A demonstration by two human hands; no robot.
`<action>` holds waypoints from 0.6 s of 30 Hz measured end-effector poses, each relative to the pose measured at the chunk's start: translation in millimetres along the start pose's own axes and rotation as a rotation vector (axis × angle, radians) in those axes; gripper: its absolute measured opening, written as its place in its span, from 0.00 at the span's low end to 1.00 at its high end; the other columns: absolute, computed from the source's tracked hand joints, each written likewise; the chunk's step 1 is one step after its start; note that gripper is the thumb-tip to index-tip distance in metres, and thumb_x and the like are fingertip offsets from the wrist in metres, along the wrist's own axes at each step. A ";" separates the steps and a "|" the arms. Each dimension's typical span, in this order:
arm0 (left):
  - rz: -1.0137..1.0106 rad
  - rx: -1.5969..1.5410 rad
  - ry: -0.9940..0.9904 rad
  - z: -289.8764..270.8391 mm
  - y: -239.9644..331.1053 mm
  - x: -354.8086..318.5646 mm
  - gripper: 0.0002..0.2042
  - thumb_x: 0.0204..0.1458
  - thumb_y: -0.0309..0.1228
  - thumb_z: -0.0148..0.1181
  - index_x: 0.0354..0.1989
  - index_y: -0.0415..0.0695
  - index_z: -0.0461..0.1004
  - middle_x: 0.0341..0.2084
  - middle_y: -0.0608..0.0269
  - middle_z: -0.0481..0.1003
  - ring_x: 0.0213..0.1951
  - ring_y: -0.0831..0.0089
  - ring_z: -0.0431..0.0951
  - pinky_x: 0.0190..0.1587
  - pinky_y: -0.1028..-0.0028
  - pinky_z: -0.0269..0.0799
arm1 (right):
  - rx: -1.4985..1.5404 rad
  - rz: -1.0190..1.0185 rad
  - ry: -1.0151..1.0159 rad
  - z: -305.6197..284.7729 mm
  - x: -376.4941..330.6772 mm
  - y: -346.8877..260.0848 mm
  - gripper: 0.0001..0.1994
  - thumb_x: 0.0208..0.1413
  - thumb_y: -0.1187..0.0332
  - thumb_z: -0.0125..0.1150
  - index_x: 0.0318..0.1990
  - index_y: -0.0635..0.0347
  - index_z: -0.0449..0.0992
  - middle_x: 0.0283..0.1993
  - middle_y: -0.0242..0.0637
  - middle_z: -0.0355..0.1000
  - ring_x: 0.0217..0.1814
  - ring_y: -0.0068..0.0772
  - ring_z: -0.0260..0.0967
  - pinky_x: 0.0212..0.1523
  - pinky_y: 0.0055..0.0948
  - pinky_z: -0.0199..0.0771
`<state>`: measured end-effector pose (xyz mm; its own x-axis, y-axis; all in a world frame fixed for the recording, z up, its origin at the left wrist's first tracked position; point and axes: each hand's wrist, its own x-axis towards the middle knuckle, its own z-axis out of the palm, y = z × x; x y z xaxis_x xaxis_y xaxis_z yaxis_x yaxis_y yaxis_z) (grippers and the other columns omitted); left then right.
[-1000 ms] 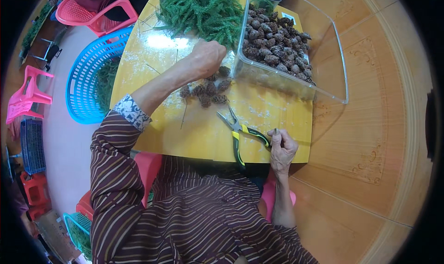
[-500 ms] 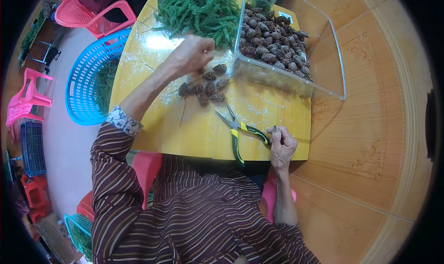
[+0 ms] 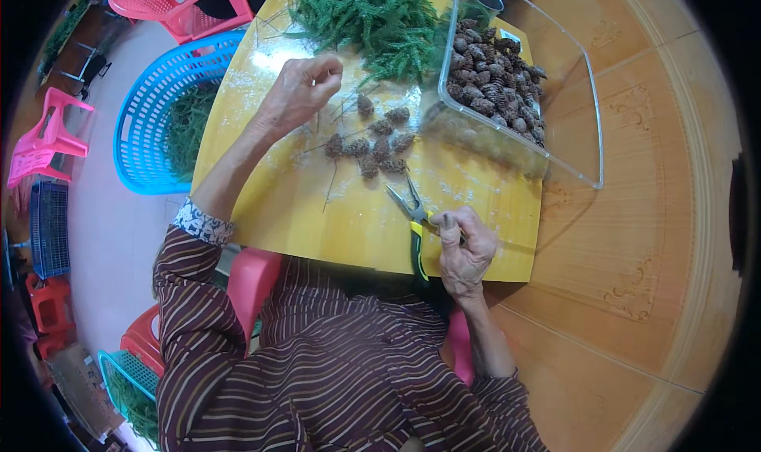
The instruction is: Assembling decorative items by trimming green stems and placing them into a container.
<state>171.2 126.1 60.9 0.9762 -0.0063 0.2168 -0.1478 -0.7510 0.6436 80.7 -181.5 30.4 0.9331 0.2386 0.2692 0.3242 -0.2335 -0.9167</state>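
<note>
Yellow table (image 3: 261,214): right hand (image 3: 462,250) grasps pliers (image 3: 414,222); left hand (image 3: 299,94) seemingly pinches a twig.

Yellow board (image 3: 261,206), blue basket (image 3: 151,103), pink chairs (image 3: 170,4), brown-and-white striped sleeve (image 3: 190,309), green sprigs (image 3: 372,12).

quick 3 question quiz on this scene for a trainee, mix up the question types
1. True or false: the right hand rests on the handles of the pliers.
2. Where is the larger lot of pine cones? A) in the clear plastic bin B) in the blue basket C) on the pink chair
3. Fill in: the left hand, fingers pinched together, is raised near the pile of green ____.

Key: 1 true; 2 A; 3 sprigs. A few loose pine cones also lie on the yellow board between the hands.
</note>
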 end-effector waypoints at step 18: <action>0.078 0.317 -0.130 19.4 -9.1 -2.0 0.07 0.47 0.30 0.57 0.26 0.38 0.75 0.21 0.50 0.70 0.31 0.59 0.73 0.36 0.63 0.68 | 0.073 -0.052 -0.113 27.6 19.4 3.2 0.09 0.59 0.69 0.57 0.30 0.66 0.76 0.25 0.37 0.71 0.26 0.25 0.67 0.29 0.24 0.66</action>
<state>173.6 120.2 40.3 0.9790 -0.1402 0.1479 -0.1858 -0.9124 0.3647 95.6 -151.5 24.6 0.8903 0.3544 0.2860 0.3558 -0.1495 -0.9225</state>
